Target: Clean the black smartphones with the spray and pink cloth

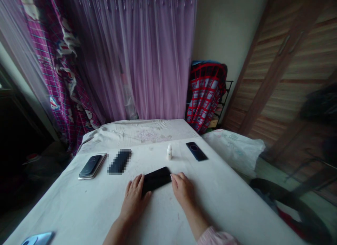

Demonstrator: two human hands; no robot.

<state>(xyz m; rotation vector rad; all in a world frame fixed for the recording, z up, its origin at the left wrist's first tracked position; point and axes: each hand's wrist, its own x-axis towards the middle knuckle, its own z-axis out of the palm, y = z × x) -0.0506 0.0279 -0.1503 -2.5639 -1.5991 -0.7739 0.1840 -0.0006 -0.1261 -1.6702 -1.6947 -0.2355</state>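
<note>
A black smartphone (156,180) lies on the white-covered table in front of me, its dark face up and slightly slanted. My left hand (134,195) grips its left end, with the fingers along the far side and the thumb at the near side. At the phone's right end is my right hand (182,189), closed in a pinch with fingertips at the edge. Whatever is between those fingertips is hidden or too small to make out. Just beyond the phone stands a small white dropper bottle (169,152), upright.
Another dark phone (196,151) lies at the right. To the left are stacked phones (92,166) and a pixelated dark object (119,162). A light blue phone (39,239) is at the near left corner. A plastic bag (234,150) sits beyond the table's right edge.
</note>
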